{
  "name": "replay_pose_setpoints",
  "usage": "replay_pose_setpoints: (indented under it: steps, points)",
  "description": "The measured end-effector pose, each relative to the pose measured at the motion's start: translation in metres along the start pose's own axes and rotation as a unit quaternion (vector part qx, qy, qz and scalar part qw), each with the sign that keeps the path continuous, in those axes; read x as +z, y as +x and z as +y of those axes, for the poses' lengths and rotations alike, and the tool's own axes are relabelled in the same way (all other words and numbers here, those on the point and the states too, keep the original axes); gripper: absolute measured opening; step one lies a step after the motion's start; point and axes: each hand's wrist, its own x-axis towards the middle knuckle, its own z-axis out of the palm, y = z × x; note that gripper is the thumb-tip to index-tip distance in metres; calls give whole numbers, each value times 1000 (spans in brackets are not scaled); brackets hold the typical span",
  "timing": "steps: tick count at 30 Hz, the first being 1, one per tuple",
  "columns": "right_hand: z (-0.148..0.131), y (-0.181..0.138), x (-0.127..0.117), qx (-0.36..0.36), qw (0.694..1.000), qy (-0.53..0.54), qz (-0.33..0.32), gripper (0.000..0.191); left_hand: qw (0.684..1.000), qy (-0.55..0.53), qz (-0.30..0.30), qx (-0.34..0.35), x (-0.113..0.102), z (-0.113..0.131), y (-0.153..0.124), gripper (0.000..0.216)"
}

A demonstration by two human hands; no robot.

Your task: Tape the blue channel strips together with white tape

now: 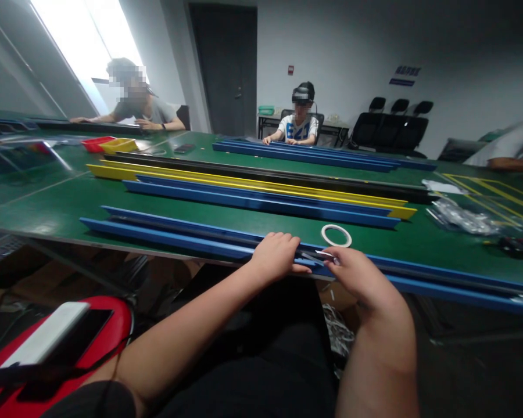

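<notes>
A long blue U-shaped channel (169, 237) lies along the near edge of the green table, with a dark strip running inside it. My left hand (275, 254) is closed over its near wall, the thumb hanging on the front side. Just to the right, my right hand (353, 268) pinches a small, pale, thin piece over the channel; its kind cannot be made out. Between both hands, part of the channel's inside looks grey and shiny. A white ring-shaped roll of tape (324, 234) lies flat behind my right hand.
Behind are another blue channel (244, 200), a yellow channel (261, 190) and black channels (265, 172). Clear plastic bags (466, 216) lie at right. Red (96, 144) and yellow (121, 146) bins stand far left. Other people sit around the table. A red stool (117, 325) is at lower left.
</notes>
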Motion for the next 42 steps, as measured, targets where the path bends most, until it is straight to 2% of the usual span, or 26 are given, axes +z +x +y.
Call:
replay_pose_setpoints:
  steps: [2,4,7,12,14,16,18,20,22,23,24,26,28,30,32,35,38,42]
  points:
    - [-2,-1,-2,-8,1000,-4,22,30,1000,4,-7,-8,-3,-15,-8,74]
    - [-5,-1,-4,-26,997,-3,75,36,1000,10,-16,-21,-7,-35,-17,77]
    - [-9,0,-8,-34,988,-2,152,33,999,19,-27,-38,-15,-74,-35,79]
    - [-12,-3,-13,-6,988,32,152,22,998,15,-45,-43,-29,-137,-62,77]
    - [-16,-6,-14,-4,982,79,173,19,998,9,-50,-48,-34,-152,-66,74]
    - [-23,-9,-14,-18,963,169,210,16,997,2,-61,-53,-37,-159,-68,73]
    - [-33,-10,-11,-56,920,309,235,12,995,-2,-74,-61,-39,-156,-66,73]
    - [-40,-9,-8,-89,864,443,225,9,995,0,-80,-66,-39,-146,-62,73]
    - [-42,-7,-4,-81,828,511,216,6,996,7,-72,-60,-35,-128,-55,72]
    - [-40,-5,-3,-56,830,507,228,4,996,11,-65,-52,-31,-117,-50,71]
    - [-37,-3,-2,-22,845,474,246,3,997,19,-53,-50,-27,-105,-44,70]
    - [-27,1,0,50,901,338,265,9,998,31,-40,-39,-18,-77,-29,67]
    - [-16,4,2,78,959,178,206,15,999,30,-29,-21,-8,-48,-11,66]
    - [-8,5,5,63,990,73,104,17,999,22,-22,-10,1,-25,6,68]
    - [-5,5,7,45,998,28,30,21,1000,10,-25,0,6,-9,17,69]
    - [-4,2,9,43,999,-3,-4,20,1000,-1,-25,5,9,-3,23,70]
    - [-3,1,6,45,999,-25,11,16,1000,2,-7,9,8,-6,20,72]
    - [-1,0,-5,29,996,-27,86,16,1000,8,-11,9,5,-11,16,73]
